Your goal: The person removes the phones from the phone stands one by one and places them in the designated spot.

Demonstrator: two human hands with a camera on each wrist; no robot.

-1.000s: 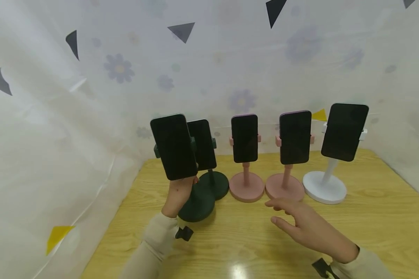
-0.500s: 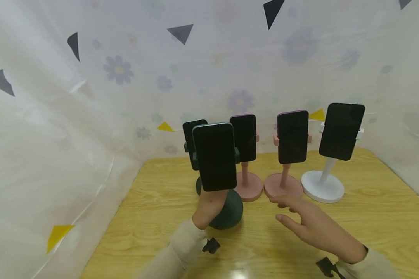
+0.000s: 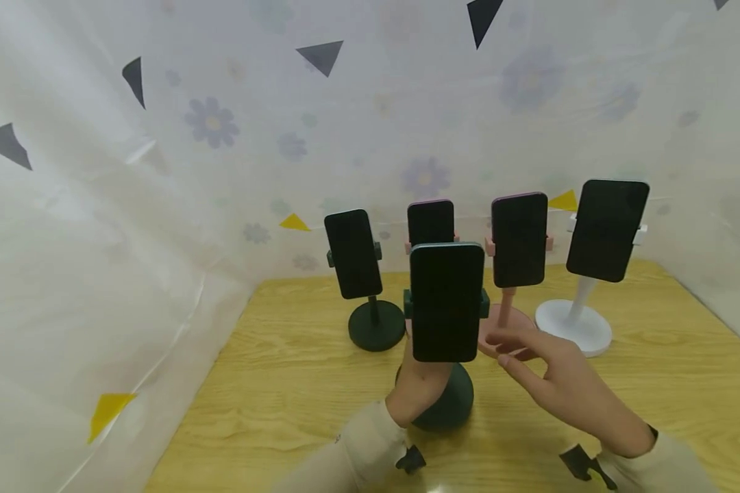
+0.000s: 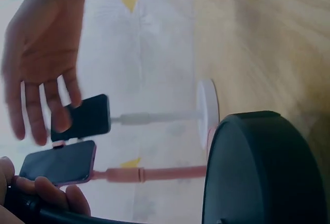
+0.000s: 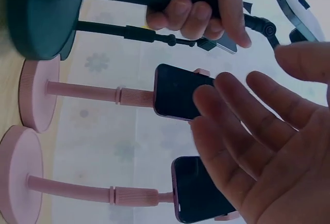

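Observation:
My left hand (image 3: 424, 383) grips the stem of a dark green phone stand (image 3: 453, 404), its fingers curled round the pole in the right wrist view. Clamped in that stand is a black-screened phone (image 3: 447, 301), facing me and hiding part of the hand in the head view. The round base (image 4: 258, 167) fills the lower right of the left wrist view; whether it touches the table cannot be told. To the right, my right hand (image 3: 561, 383) hovers with loosely bent fingers, apart from the stand and holding nothing. Its palm and fingers (image 5: 273, 141) show in the right wrist view.
Behind stand another green phone stand (image 3: 375, 325), a pink stand with its phone (image 3: 430, 220) partly covered, a second pink stand (image 3: 507, 311) and a white stand (image 3: 572, 325), each holding a phone. A patterned curtain (image 3: 370, 123) hangs behind the wooden table (image 3: 271, 411).
My left hand has carried the green stand with its phone rightward and nearer to me, uncovering the other green stand. My right hand has shifted slightly right.

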